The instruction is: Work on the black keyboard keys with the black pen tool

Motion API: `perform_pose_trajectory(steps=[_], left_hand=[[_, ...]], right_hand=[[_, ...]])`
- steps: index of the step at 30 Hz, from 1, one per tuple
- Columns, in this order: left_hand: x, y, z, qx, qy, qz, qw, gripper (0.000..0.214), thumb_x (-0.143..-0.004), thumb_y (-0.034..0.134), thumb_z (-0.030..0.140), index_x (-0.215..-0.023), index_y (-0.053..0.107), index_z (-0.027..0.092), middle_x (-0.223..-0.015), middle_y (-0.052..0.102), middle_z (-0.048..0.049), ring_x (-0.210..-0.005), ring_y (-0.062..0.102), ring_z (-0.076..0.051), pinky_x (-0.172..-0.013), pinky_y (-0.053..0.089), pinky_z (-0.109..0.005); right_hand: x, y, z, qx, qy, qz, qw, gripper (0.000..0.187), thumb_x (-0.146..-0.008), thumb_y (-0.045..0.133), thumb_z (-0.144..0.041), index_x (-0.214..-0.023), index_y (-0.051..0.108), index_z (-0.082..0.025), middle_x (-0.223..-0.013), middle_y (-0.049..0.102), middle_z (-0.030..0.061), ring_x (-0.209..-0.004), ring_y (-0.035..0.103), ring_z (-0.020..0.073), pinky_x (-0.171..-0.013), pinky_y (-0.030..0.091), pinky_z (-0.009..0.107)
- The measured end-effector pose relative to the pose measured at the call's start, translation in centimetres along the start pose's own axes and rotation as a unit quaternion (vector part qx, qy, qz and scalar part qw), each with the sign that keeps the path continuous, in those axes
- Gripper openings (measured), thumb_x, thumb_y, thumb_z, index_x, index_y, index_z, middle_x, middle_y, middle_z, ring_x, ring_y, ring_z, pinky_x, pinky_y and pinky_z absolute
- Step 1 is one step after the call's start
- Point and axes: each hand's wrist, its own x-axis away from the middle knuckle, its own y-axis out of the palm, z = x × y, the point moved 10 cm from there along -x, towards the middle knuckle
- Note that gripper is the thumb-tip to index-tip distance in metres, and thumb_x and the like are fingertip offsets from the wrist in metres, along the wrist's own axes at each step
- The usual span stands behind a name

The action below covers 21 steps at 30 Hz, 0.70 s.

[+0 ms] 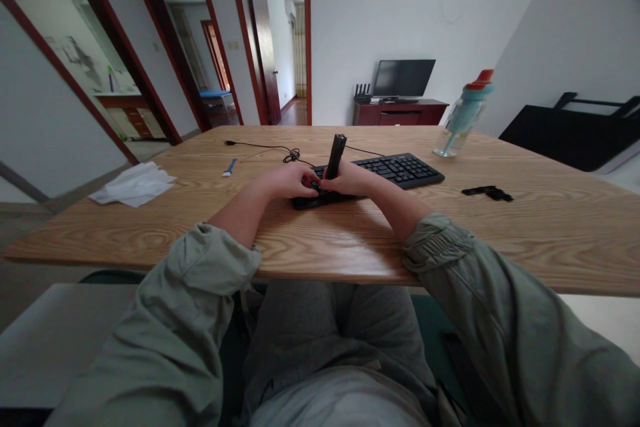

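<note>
A black keyboard (395,170) lies slantwise on the wooden table (330,240), its left end closer to me. Upright in my right hand (347,178) is a black stick-shaped tool (337,155); my closed fingers wrap its lower part, and its bottom end is hidden just above or against the keys. My left hand (290,181) rests at the keyboard's left end, with its fingers curled onto the keys and edge. Whether anything small sits between those fingers is hidden.
A black cable (293,153) with a plug runs behind the keyboard. Left of it lie a small blue-and-white brush-like piece (229,168) and white tissue (135,184). To the right are a water bottle (465,113) and a crumpled black strip (487,193).
</note>
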Motion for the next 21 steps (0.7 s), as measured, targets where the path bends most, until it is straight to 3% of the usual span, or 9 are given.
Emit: perform_pose_trajectory(steps=[7,16,21], left_hand=[[0.4,-0.1,-0.7,-0.012,-0.021,-0.008,1.0,0.027,-0.078,0.063,0.026,-0.099,0.078,0.017,-0.083,0.073,-0.0014,-0.072,0.061,-0.013,-0.064,0.04,-0.022],[0.3,0.2,-0.1,0.007,-0.001,-0.003,1.0,0.028,-0.078,0.059,0.022,-0.097,0.079,0.016,-0.08,0.073,-0.0011,-0.067,0.058,-0.012,-0.066,0.042,-0.022],[0.0,0.5,0.1,0.017,0.014,-0.006,1.0,0.025,-0.077,0.06,0.024,-0.091,0.079,0.015,-0.075,0.071,-0.0008,-0.065,0.057,-0.012,-0.062,0.039,-0.023]], right_hand=[[0.0,0.5,0.4,0.037,0.037,0.028,0.998,0.017,-0.071,0.074,-0.022,-0.086,0.067,-0.016,-0.083,0.072,0.006,-0.072,0.062,0.0166,-0.061,0.045,0.024],[0.5,0.9,-0.1,0.034,0.041,0.013,0.998,0.006,-0.074,0.07,-0.018,-0.078,0.068,-0.015,-0.078,0.07,0.004,-0.068,0.06,0.0142,-0.06,0.044,0.023],[0.4,1.1,-0.3,0.028,0.033,0.007,0.999,0.01,-0.071,0.073,-0.016,-0.08,0.069,-0.015,-0.079,0.071,0.0032,-0.067,0.058,0.0132,-0.06,0.044,0.023]])
